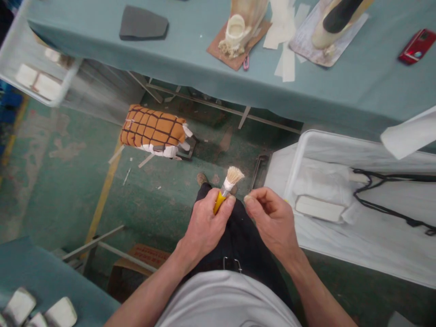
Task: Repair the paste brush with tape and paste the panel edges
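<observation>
My left hand (208, 222) is wrapped round the yellow handle of a brush (220, 200). Its pale bristles (235, 175) point up and away from me, with a white band below them. To the right of the brush, apart from it, my right hand (272, 218) is closed with thumb and forefinger pinched together. Whatever may lie between those fingertips is too small to make out. Both hands are in front of my waist, above my dark trousers.
Ahead, a cloth-covered table (190, 59) bears a grey pad (143, 23), a pot (235, 28) crusted with pale material, paper strips (282, 27) and a red box (417, 46). A white tub (306, 141) stands at right, a cushioned stool (153, 129) at left. White blocks (61, 312) lie lower left.
</observation>
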Tool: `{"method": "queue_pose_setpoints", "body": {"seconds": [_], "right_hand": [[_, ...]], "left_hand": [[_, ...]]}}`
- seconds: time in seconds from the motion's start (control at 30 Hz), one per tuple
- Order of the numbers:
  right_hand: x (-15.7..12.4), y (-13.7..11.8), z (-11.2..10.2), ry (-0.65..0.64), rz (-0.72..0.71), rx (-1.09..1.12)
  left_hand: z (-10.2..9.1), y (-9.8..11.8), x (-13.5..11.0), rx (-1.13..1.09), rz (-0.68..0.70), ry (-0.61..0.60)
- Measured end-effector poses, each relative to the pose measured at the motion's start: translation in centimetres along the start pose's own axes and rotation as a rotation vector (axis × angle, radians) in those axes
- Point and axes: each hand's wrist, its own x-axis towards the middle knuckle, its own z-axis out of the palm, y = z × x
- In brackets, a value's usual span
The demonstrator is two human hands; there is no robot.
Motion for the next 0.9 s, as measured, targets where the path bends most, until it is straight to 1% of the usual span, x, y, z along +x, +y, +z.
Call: {"method": "queue_pose_setpoints", "body": {"seconds": [0.1, 0.17, 0.37, 0.53, 0.73, 0.9], "right_hand": [[0.3, -0.1, 0.4, -0.037, 0.013, 0.009], [0.4, -0.1, 0.6, -0.041, 0.018, 0.018], [0.8, 0.1, 0.8, -0.017, 0.051, 0.023], [1.1, 0.1, 0.4, -0.013, 0.063, 0.045], [1.6, -0.3, 0.0, -0.002, 0.072, 0.062], [1.9, -0.6, -0.3, 0.008, 0.07, 0.036]], "left_hand": [[-0.3, 0.4, -0.2, -0.041, 0.043, -0.042], [-0.4, 0.5, -0.2, -0.047, 0.037, -0.056], [0.1, 0.5, -0.3, -0.126, -0.073, -0.097], [0.5, 0.8, -0.2, -0.157, -0.111, -0.121], [0.7, 1.2, 0.3, -0.103, -0.066, -0.118], [0.4, 1.8, 0.6, -0.033, 0.046, -0.128]]}}
